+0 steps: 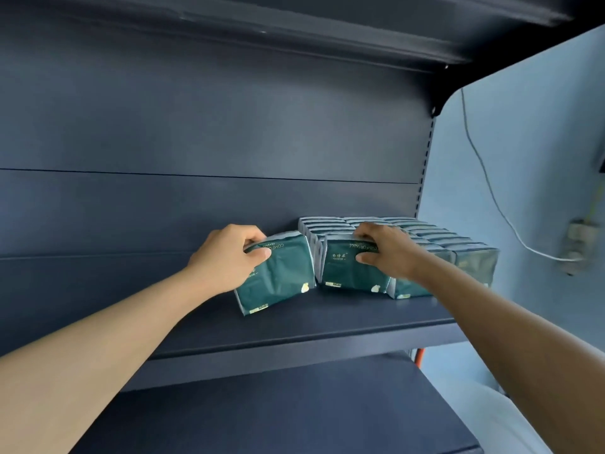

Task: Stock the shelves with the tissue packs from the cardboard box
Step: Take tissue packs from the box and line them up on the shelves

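Note:
My left hand point(229, 255) grips a dark green tissue pack point(281, 276) by its top edge; the pack is tilted and stands on the dark shelf point(294, 326), just left of the stocked rows. My right hand point(384, 249) grips the top of another green tissue pack point(347, 273), upright at the front of the rows. Behind and to the right, several rows of green tissue packs point(425, 235) fill the shelf's right end. The cardboard box is out of view.
The shelf's left half is bare back to the dark rear panel point(196, 208). An upper shelf point(294, 27) overhangs above, and a lower shelf point(278, 414) juts out below. On the blue wall at right hang a white cable point(491, 191) and a socket point(577, 244).

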